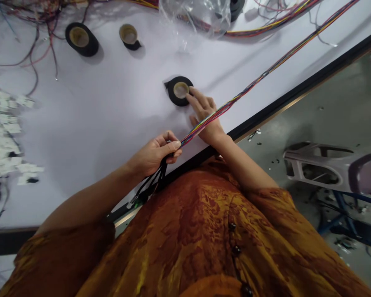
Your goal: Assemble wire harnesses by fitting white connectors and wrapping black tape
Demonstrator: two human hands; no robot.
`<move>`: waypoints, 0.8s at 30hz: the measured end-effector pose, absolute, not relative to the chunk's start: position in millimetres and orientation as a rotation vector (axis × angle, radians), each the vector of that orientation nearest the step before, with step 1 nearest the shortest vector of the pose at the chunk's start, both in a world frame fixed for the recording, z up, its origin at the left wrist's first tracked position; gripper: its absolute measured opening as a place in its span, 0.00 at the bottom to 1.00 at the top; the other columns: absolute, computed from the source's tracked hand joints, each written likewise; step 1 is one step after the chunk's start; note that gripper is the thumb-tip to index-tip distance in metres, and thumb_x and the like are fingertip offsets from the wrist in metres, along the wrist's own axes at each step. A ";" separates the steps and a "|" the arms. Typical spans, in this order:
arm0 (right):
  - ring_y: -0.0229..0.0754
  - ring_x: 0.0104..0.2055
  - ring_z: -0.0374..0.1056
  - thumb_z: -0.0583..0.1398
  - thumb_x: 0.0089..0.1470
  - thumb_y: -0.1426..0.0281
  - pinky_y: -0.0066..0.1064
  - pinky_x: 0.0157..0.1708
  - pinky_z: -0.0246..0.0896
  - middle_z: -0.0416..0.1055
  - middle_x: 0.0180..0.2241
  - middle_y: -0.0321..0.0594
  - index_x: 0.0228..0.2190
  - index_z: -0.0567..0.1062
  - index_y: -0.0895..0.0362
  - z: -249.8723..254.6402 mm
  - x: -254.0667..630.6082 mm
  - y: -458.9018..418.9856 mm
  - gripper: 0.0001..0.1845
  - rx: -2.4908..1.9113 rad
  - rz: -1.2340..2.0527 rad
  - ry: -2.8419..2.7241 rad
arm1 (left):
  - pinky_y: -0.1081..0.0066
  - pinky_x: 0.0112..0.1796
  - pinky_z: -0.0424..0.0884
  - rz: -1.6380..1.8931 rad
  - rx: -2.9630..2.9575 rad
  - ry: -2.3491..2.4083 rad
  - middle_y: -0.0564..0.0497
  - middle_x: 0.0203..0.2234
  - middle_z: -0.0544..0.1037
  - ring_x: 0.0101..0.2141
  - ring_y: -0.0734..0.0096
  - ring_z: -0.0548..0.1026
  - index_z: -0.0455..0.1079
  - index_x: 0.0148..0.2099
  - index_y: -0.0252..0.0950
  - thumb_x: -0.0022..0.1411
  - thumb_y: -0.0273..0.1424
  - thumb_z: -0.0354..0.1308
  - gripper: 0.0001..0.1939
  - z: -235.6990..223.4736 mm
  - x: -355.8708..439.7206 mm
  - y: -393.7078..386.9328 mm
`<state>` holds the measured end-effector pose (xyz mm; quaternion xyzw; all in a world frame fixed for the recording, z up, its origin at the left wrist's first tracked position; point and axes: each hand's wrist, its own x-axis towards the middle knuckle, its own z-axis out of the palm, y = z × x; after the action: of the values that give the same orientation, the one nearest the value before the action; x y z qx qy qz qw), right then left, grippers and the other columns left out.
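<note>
My left hand (160, 153) is closed on a bundle of coloured wires (235, 99), pinching it near the table's front edge. From that grip the bundle runs up to the right, passing over my right hand (206, 117). Black-covered ends (162, 170) hang below my left fingers. With its fingers spread, my right hand reaches to a roll of black tape (173, 97) lying flat on the table. Its fingertips touch or nearly touch the roll's right side; which of these I cannot tell. A loose tape end sticks out at the roll's left.
Two more tape rolls, a thick one (91, 44) and a nearly used one (135, 45), lie farther back. Clear plastic (198, 20) covers part of another wire bundle (253, 33). Small white pieces (3, 136) pile up at left. A plastic stool (315, 165) stands right, beyond the table edge (266, 111).
</note>
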<state>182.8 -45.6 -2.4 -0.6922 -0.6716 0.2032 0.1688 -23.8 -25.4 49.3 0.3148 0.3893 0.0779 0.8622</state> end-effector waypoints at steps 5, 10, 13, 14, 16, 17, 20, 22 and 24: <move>0.54 0.54 0.64 0.53 0.63 0.71 0.45 0.53 0.61 0.69 0.53 0.52 0.52 0.72 0.59 2.7 169.6 -42.6 0.18 -2.081 0.522 -2.069 | 0.81 0.20 0.53 0.174 0.671 0.836 0.59 0.17 0.66 0.17 0.85 0.60 0.58 0.34 0.37 0.54 0.36 0.68 0.19 51.5 -21.7 -30.1; 0.44 0.39 0.66 0.61 0.59 0.64 0.35 0.38 0.62 0.71 0.43 0.47 0.41 0.77 0.58 19.1 170.3 -118.8 0.12 -1.947 0.858 -1.899 | 0.81 0.20 0.54 0.210 0.672 0.870 0.59 0.18 0.67 0.17 0.84 0.60 0.59 0.35 0.37 0.54 0.34 0.68 0.18 49.6 -21.3 -33.8; 0.37 0.32 0.62 0.64 0.56 0.62 0.31 0.34 0.58 0.68 0.34 0.39 0.34 0.76 0.57 29.8 172.9 -147.0 0.11 -1.788 1.077 -1.535 | 0.80 0.21 0.55 0.212 0.695 0.888 0.58 0.18 0.68 0.17 0.84 0.60 0.61 0.37 0.36 0.56 0.32 0.66 0.15 50.1 -21.1 -35.6; 0.35 0.30 0.60 0.64 0.56 0.61 0.31 0.32 0.56 0.66 0.31 0.36 0.32 0.76 0.57 32.4 173.3 -150.5 0.11 -1.729 1.159 -1.421 | 0.80 0.21 0.55 0.210 0.703 0.889 0.58 0.19 0.68 0.17 0.84 0.60 0.62 0.40 0.36 0.57 0.32 0.65 0.14 50.2 -21.0 -36.2; 0.34 0.29 0.58 0.65 0.55 0.61 0.30 0.31 0.54 0.63 0.29 0.34 0.31 0.76 0.57 35.9 173.3 -151.9 0.12 -1.634 1.299 -1.257 | 0.80 0.21 0.56 0.206 0.712 0.886 0.59 0.19 0.68 0.17 0.83 0.61 0.64 0.46 0.35 0.58 0.31 0.63 0.16 49.4 -20.7 -37.1; 0.33 0.29 0.57 0.65 0.54 0.60 0.30 0.31 0.53 0.63 0.29 0.33 0.31 0.76 0.57 37.2 172.9 -151.2 0.12 -1.602 1.351 -1.206 | 0.79 0.21 0.56 0.199 0.713 0.882 0.59 0.19 0.68 0.17 0.83 0.61 0.64 0.49 0.35 0.58 0.31 0.63 0.17 48.3 -20.6 -37.3; 0.33 0.30 0.59 0.66 0.54 0.59 0.30 0.32 0.54 0.65 0.29 0.33 0.32 0.77 0.57 43.3 170.1 -150.4 0.13 -1.527 1.460 -1.118 | 0.79 0.21 0.55 0.158 0.724 0.855 0.57 0.20 0.68 0.18 0.83 0.62 0.67 0.47 0.32 0.57 0.33 0.63 0.16 42.7 -21.0 -37.7; 0.34 0.31 0.61 0.67 0.53 0.59 0.29 0.33 0.56 0.66 0.29 0.33 0.32 0.77 0.57 51.6 168.0 -152.2 0.14 -1.477 1.519 -1.054 | 0.78 0.21 0.55 0.132 0.753 0.828 0.56 0.21 0.68 0.19 0.83 0.62 0.70 0.40 0.31 0.57 0.35 0.63 0.13 39.8 -21.8 -38.8; 0.34 0.31 0.62 0.67 0.52 0.58 0.28 0.32 0.57 0.68 0.29 0.34 0.32 0.76 0.57 62.4 166.7 -153.2 0.15 -1.432 1.580 -0.960 | 0.77 0.22 0.57 0.140 0.831 0.809 0.56 0.22 0.67 0.20 0.83 0.62 0.70 0.35 0.31 0.59 0.37 0.61 0.12 40.7 -22.8 -41.6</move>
<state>166.7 -153.2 62.4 -0.5637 -0.3777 0.6219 0.3909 -22.8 -41.6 40.7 0.3921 0.3819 0.0663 0.8342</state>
